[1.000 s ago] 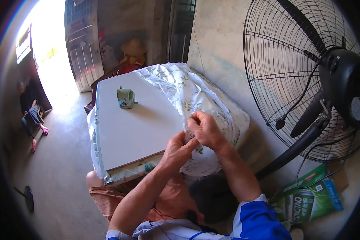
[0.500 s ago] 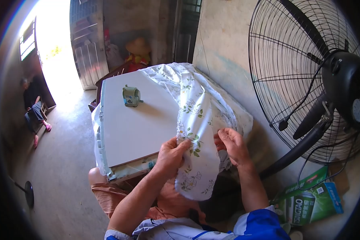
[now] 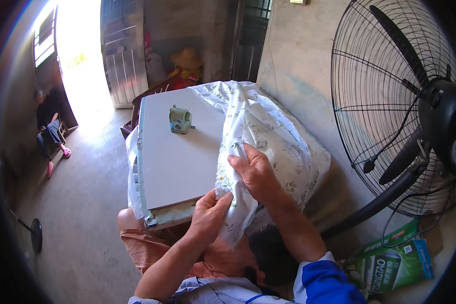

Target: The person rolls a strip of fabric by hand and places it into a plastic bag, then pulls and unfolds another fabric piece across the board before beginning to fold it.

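White floral cloth (image 3: 283, 147) with a frilly edge covers the right part of the table and hangs over its near side. My left hand (image 3: 209, 215) pinches the cloth's edge near the front of the white board (image 3: 180, 162). Higher and to the right, my right hand (image 3: 256, 172) grips a fold of the same cloth between thumb and fingers. A small green sharpener-like device (image 3: 180, 120) with a crank stands on the board, beyond both hands.
A large black fan (image 3: 400, 111) stands at the right, above a green carton (image 3: 390, 263). A seated person (image 3: 48, 121) is at the far left by the bright doorway. A round black base (image 3: 36, 235) rests on the floor. A straw hat (image 3: 186, 59) lies behind the table.
My right hand moved right off the edge, then came back left and took hold of the cloth. My left hand kept the edge and moved slightly down and left. The cloth's hanging part is now gathered narrower.
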### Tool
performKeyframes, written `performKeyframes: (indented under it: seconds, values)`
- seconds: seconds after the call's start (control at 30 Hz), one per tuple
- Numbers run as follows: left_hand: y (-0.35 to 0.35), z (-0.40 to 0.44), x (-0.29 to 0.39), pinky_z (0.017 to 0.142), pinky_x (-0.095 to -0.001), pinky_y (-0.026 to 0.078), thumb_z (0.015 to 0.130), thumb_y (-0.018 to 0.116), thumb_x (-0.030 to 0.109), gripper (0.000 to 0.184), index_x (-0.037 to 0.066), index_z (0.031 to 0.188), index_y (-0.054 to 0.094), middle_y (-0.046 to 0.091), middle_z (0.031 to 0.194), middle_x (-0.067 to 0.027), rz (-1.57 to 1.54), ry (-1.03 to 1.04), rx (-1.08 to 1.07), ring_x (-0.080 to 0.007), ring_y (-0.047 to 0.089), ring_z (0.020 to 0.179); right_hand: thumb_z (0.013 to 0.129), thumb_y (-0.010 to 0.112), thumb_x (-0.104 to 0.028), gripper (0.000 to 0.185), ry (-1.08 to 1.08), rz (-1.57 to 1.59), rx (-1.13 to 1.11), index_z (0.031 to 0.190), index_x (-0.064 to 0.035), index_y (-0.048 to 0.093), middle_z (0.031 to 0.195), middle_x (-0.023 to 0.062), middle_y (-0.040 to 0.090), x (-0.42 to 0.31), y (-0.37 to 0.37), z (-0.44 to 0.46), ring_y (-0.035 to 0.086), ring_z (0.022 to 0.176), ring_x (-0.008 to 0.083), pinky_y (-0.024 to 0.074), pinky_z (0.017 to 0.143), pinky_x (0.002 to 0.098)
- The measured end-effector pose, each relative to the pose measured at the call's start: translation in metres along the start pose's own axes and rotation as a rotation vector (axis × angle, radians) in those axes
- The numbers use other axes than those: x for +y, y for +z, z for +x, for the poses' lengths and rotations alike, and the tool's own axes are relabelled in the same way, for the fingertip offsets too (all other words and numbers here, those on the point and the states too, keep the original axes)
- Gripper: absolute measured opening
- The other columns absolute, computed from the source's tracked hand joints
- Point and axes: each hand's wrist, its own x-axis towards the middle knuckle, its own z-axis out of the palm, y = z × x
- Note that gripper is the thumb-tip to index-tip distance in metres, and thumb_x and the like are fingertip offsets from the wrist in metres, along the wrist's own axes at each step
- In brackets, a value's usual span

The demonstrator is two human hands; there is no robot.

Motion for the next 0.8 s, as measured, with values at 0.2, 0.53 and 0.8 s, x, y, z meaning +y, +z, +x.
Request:
performKeyframes:
  seconds: [0.2, 0.53, 0.8]
  values:
    - [-0.021, -0.014, 0.001, 0.076, -0.0271, 0.057, 0.105, 0.066, 0.021, 0.03, 0.002, 0.128, 0.067, 0.074, 0.103, -0.0032, 0.002, -0.072, 0.034, -0.0089, 0.069, 0.086, 0.104, 0.06, -0.019, 0.023, 0.093, -0.025, -0.12, 0.117, -0.0004, 0.063, 0.097, 0.0036, 0.067, -0.001, 0.013, -0.024, 0.061, 0.088, 0.0096, 0.0523, 0.079, 0.0286]
    - [-0.007, -0.037, -0.006, 0.085, -0.0261, 0.056, 0.104, 0.069, 0.021, 0.035, 0.0, 0.132, 0.064, 0.072, 0.109, -0.0038, -0.015, -0.177, -0.169, -0.0083, 0.067, 0.095, 0.104, 0.058, -0.016, 0.029, 0.08, 0.133, 0.088, 0.127, 0.0006, 0.066, 0.107, 0.0039, 0.07, -0.016, -0.021, -0.076, 0.064, 0.095, 0.0106, 0.0529, 0.085, 0.0283]
    - [-0.001, -0.053, -0.007, 0.102, -0.0353, 0.053, 0.1, 0.075, 0.025, 0.058, 0.004, 0.149, 0.051, 0.068, 0.13, -0.0086, -0.183, -0.206, -0.395, -0.0169, 0.065, 0.118, 0.106, 0.056, -0.015, 0.029, 0.122, 0.192, 0.036, 0.128, 0.001, 0.066, 0.109, 0.0046, 0.072, -0.011, -0.028, -0.115, 0.065, 0.095, 0.0105, 0.0535, 0.085, 0.0283]
